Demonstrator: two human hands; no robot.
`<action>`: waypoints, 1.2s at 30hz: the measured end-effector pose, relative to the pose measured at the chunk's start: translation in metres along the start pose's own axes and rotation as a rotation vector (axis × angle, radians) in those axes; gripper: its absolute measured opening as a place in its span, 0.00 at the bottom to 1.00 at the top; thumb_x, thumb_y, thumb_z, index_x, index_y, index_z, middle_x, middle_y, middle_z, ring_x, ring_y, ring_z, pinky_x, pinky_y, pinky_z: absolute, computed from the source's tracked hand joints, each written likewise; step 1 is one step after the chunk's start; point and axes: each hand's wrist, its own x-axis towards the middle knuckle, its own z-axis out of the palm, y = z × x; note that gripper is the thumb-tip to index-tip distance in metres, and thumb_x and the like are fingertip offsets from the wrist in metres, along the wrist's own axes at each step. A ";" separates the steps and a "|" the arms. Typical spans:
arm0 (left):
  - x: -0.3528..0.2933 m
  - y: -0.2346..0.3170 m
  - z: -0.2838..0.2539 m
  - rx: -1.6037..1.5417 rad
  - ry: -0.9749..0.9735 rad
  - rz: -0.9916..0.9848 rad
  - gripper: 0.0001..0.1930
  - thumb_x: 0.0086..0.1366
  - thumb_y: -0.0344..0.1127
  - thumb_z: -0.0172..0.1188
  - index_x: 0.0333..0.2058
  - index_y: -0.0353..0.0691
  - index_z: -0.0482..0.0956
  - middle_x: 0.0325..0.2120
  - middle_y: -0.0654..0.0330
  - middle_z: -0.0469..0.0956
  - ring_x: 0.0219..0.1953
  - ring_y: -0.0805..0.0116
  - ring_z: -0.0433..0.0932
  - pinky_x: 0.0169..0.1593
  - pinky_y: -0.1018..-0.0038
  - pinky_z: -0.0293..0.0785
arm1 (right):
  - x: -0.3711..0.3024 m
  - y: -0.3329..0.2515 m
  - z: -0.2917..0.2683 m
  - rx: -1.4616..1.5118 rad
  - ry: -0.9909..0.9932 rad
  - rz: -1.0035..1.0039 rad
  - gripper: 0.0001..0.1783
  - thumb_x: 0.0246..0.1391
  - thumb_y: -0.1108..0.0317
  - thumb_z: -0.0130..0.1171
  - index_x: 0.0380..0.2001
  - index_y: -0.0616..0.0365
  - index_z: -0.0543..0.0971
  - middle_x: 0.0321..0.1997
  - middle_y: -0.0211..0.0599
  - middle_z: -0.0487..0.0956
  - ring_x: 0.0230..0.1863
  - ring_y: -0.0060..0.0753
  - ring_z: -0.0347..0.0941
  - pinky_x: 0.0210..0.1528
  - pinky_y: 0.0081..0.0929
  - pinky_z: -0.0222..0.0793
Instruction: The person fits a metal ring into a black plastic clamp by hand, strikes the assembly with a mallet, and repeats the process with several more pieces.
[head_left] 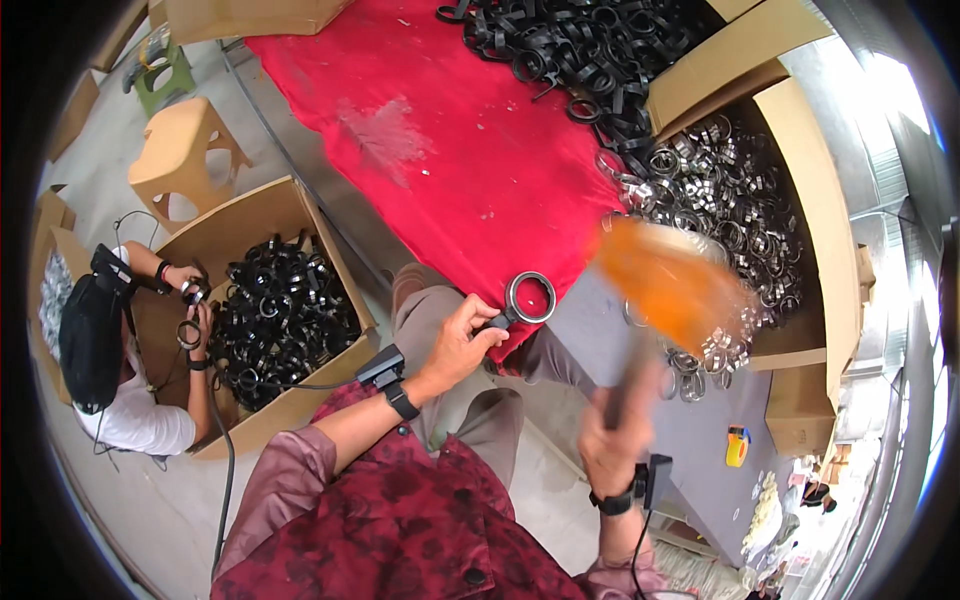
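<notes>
My left hand (465,338) pinches the short black stem of a ring-shaped part (513,298), which has a black outer rim and a shiny metal inner edge. The ring sits at the near corner of the red cloth (450,190), and cloth shows through its opening. In my right hand (612,445) is the dark handle of a mallet with an orange head (672,285). Head and handle are smeared by motion, to the right of the ring and apart from it. My right fingers are wrapped round the handle, also blurred.
Loose black rings (590,55) are heaped at the far edge. A cardboard box (815,190) at right holds shiny metal rings (730,190). A yellow tape measure (737,447) lies on the grey tabletop (690,455). At left, another person (140,390) handles rings over a box of black rings (285,310).
</notes>
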 end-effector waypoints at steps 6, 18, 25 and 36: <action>-0.007 0.001 0.000 0.075 0.031 0.000 0.12 0.63 0.23 0.65 0.42 0.33 0.70 0.26 0.58 0.82 0.30 0.78 0.79 0.36 0.77 0.74 | 0.065 0.000 -0.033 0.142 -0.438 0.266 0.48 0.49 0.85 0.53 0.76 0.55 0.54 0.73 0.59 0.64 0.69 0.51 0.69 0.63 0.34 0.69; -0.006 0.009 -0.021 0.037 0.080 0.011 0.13 0.64 0.24 0.65 0.43 0.33 0.71 0.30 0.56 0.83 0.31 0.76 0.80 0.35 0.75 0.76 | 0.082 0.018 0.004 0.256 -0.420 0.171 0.47 0.49 0.82 0.51 0.75 0.55 0.55 0.74 0.59 0.63 0.73 0.48 0.64 0.68 0.29 0.61; -0.006 -0.009 0.014 0.029 -0.021 0.072 0.11 0.65 0.27 0.63 0.44 0.35 0.72 0.30 0.58 0.82 0.32 0.73 0.81 0.37 0.72 0.77 | -0.002 0.017 -0.011 0.246 -0.338 0.283 0.43 0.56 0.76 0.55 0.75 0.56 0.56 0.69 0.57 0.68 0.64 0.54 0.69 0.67 0.37 0.60; -0.039 0.046 -0.032 0.021 0.020 0.171 0.13 0.68 0.27 0.61 0.47 0.38 0.67 0.35 0.66 0.75 0.39 0.80 0.75 0.44 0.78 0.73 | -0.057 0.087 -0.031 0.406 -0.530 0.735 0.42 0.56 0.71 0.61 0.73 0.62 0.59 0.37 0.44 0.80 0.27 0.39 0.71 0.34 0.36 0.69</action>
